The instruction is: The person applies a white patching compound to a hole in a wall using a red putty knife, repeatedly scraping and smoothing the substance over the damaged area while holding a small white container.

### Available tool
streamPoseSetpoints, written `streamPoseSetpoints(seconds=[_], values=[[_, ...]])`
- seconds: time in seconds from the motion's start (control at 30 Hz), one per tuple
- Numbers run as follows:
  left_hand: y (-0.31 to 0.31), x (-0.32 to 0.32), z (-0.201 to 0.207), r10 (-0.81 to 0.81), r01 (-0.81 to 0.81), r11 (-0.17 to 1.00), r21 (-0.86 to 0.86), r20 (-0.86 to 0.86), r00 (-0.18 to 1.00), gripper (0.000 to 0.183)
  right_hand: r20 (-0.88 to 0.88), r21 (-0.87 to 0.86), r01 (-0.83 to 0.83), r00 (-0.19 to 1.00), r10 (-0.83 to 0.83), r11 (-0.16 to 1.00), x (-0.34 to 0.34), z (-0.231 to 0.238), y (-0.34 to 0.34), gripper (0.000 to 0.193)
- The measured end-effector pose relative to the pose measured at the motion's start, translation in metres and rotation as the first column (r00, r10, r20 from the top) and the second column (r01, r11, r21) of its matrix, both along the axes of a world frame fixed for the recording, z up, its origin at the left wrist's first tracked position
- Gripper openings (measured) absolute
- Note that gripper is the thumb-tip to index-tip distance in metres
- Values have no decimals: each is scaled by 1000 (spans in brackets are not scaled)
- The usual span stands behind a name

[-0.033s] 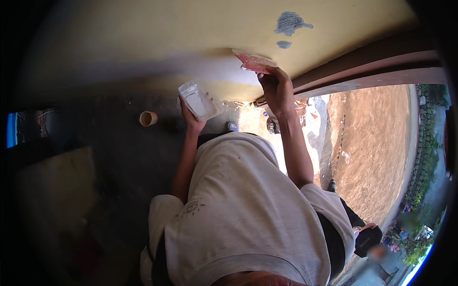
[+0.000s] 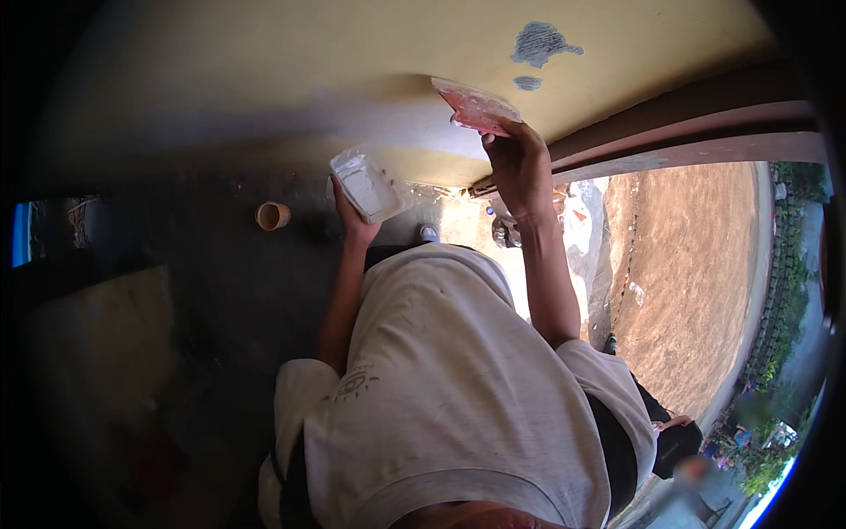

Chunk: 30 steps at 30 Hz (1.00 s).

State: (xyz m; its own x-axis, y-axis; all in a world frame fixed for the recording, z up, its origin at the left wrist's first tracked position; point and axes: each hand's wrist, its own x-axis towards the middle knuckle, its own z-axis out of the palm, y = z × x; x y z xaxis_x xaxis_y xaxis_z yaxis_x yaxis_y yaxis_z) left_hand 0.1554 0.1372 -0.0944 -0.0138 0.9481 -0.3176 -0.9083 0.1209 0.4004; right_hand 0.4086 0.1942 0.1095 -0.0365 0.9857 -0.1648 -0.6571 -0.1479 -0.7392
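My right hand (image 2: pixel 522 172) pinches a flat red putty spreader (image 2: pixel 478 108) between thumb and fingers. White smears mark its face, and its far edge lies at or very close to the yellowish wall (image 2: pixel 291 66); whether it touches I cannot tell. Lower and to the left, my left hand (image 2: pixel 354 220) is wrapped round a clear plastic tub (image 2: pixel 384 214), tilted so that the white paste (image 2: pixel 355 181) inside shows. Above and right of the spreader, a large grey patch (image 2: pixel 539 44) and a small grey patch (image 2: pixel 528 83) mark the wall.
A brown ledge (image 2: pixel 670 123) runs along the wall's right side. On the dark floor at left stands a small tan bucket (image 2: pixel 272 216). Bare brown ground (image 2: pixel 687 264) stretches out on the right, with a dark bundle (image 2: pixel 506 232) near the wall. Another person's arm (image 2: pixel 677 422) shows at lower right.
My right hand and the spreader have shifted slightly to the right along the wall, and more of the spreader's face shows. My left hand and the tub have hardly moved.
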Motion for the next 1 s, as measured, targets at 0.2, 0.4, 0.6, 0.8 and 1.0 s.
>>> streamPoseSetpoints(seconds=[0.2, 0.4, 0.6, 0.8, 1.0], values=[[2, 11, -5, 59, -58, 998, -15, 39, 998, 71, 242, -18, -47, 969, 50, 999, -16, -11, -24, 18], [-5, -2, -36, 122, -124, 991, 47, 39, 992, 69, 173, -305, -462, 833, 525, 833, 2, -228, 16, 23], [12, 6, -39, 158, -157, 987, -19, 49, 986, 66, 67, -173, -312, 943, 327, 934, 22, -283, 59, 22], [3, -4, -56, 192, -195, 980, 46, 66, 979, 63, -369, -98, -182, 920, 134, 978, -1, -63, 27, 21], [9, 3, -44, 179, -180, 984, 7, 75, 981, 63, -315, -186, -182, 942, 117, 965, 16, -18, -6, 18]])
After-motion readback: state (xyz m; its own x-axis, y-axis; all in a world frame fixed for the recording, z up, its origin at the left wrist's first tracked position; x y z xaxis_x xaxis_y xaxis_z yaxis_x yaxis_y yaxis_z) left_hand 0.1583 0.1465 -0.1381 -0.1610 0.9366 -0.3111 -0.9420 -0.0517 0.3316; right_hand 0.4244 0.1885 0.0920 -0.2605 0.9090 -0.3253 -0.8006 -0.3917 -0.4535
